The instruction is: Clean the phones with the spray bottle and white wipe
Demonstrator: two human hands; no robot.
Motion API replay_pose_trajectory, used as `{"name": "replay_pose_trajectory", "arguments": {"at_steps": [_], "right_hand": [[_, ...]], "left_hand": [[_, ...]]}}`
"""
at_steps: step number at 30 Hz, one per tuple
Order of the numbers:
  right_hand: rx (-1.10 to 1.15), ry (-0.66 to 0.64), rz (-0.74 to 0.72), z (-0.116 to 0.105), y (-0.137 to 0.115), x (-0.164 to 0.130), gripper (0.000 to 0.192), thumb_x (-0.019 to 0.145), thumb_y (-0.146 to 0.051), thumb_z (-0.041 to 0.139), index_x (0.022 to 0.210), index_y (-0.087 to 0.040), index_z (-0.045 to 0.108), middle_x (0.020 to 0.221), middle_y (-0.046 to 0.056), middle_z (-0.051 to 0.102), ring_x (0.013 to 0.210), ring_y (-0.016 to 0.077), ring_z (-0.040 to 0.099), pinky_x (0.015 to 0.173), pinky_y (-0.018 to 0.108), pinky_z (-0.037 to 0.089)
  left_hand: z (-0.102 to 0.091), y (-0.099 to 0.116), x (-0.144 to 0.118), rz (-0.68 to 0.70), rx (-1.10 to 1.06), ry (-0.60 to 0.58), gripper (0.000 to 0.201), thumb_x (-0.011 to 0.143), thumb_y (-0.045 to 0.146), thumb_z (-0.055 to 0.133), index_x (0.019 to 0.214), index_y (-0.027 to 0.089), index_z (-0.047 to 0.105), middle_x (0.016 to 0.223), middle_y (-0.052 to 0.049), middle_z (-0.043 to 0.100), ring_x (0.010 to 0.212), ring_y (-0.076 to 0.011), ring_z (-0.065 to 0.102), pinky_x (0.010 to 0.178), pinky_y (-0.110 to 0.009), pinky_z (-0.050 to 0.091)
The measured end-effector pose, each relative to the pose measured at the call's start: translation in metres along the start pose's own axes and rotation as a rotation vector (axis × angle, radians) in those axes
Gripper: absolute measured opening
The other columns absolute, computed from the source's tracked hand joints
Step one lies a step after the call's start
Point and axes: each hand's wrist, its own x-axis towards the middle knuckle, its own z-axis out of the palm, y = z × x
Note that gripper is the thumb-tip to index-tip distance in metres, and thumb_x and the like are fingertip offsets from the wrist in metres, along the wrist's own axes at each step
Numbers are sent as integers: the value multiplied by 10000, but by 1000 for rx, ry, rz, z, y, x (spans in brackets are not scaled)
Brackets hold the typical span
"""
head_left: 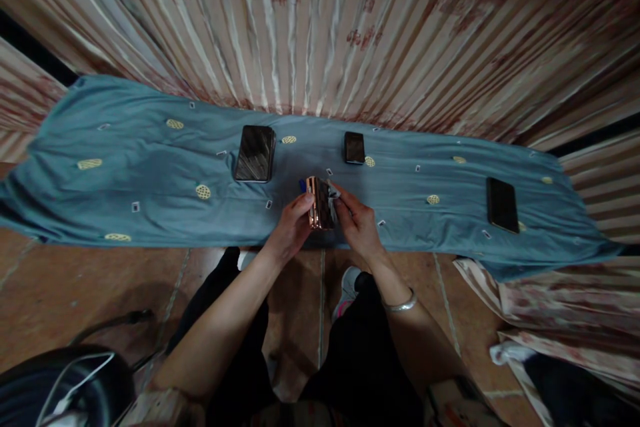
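Two hands (pixel 325 223) on glossy rose-gold phone (pixel 320 203)

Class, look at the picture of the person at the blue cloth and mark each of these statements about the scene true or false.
1. Both hands hold the copper-coloured phone. True: the left hand and right hand grip it from either side.
2. Five phones lie on the blue cloth. False: three lie there.
3. The largest phone lies left of the hands. True.
4. The right wrist is bare. False: it wears a silver bangle.
5. The curtain behind is plain white. False: it is striped with red marks.
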Motion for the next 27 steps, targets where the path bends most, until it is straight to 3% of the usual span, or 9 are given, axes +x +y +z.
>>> {"name": "replay_pose_trajectory", "arguments": {"at_steps": [7,10,17,27], "right_hand": [[-99,-6,-145,3,5,-4,432,1038,-220,482,1413,-254,695,1181,84,812,1093,235,744,984,396,612],[-143,-40,-223,2,0,-7,453,1027,-165,479,1419,-245,690,1189,87,811,1098,236,737,989,406,615],[-231,-86,-256,0,-14,-12,422,1034,-151,479,1395,-224,687,1192,76,815,1092,224,744,989,391,621],[-323,-49,-354,1,-17,-15,392,1066,-166,470,1382,-208,699,1187,93,819,1087,234,753,988,408,634]], "left_hand": [[-1,3,4,49,-16,60,337,748,438,887,874,144,783,832,-56,793,931,-250,774,834,-324,619],[-2,6,5,64,-42,126,248,815,386,843,862,154,770,795,-34,780,863,-208,768,802,-287,610],[5,20,2,88,-129,212,140,888,306,796,919,174,759,862,-21,796,1019,-218,774,958,-315,600],[3,18,1,86,-122,244,170,906,352,782,918,185,757,877,-26,791,1016,-209,764,904,-290,593]]}}
